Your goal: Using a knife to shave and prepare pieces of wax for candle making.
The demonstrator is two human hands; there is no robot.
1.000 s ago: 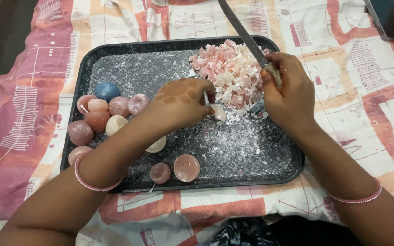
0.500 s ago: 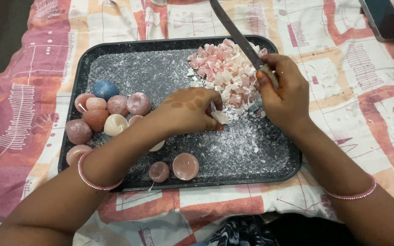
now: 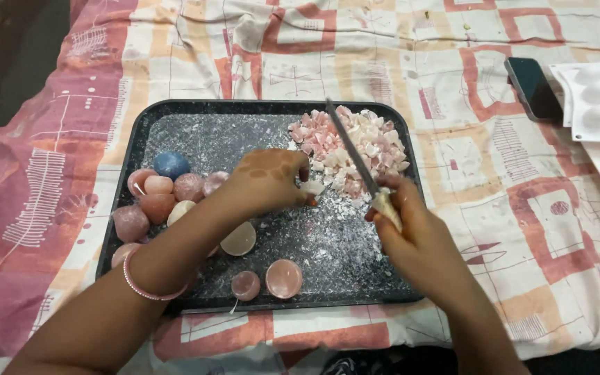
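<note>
- Head view: I see my left hand [image 3: 270,182] curled palm-down over a small white wax piece [image 3: 312,187], pinning it to the black tray [image 3: 175,118] just left of the blade.
- My right hand [image 3: 411,229] is clenched round the knife [image 3: 352,156], nearer the piece; its long blade slants up and away, across the pink-and-white chopped heap [image 3: 376,142].
- Round wax domes [image 3: 157,191] sit behind my left wrist.
</note>
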